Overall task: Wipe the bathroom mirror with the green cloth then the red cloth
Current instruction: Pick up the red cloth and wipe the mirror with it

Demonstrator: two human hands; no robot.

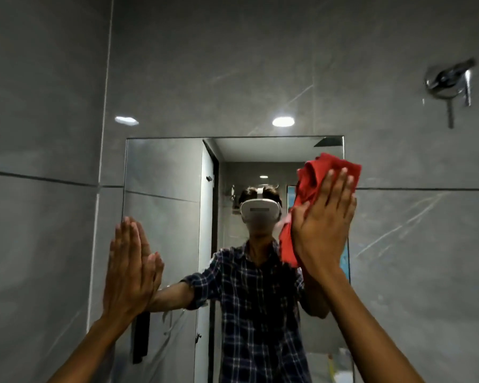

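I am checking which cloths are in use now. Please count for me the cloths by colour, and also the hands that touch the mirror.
Red cloth: 1
Green cloth: 0 in view
Hands on the mirror: 2 (left hand flat and bare at its left edge, right hand pressing the red cloth near its right edge)
Total: 1 cloth, 2 hands

Glossy grey tiled walls (233,64) carry a chrome fitting (451,81).

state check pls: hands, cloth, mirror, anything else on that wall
left hand: flat, empty, palm on the mirror's left edge
right hand: open palm pressing the red cloth
red cloth: bunched against the mirror's upper right
mirror: mounted on grey tile, reflecting the person
wall tap: upper right, untouched
green cloth: not in view
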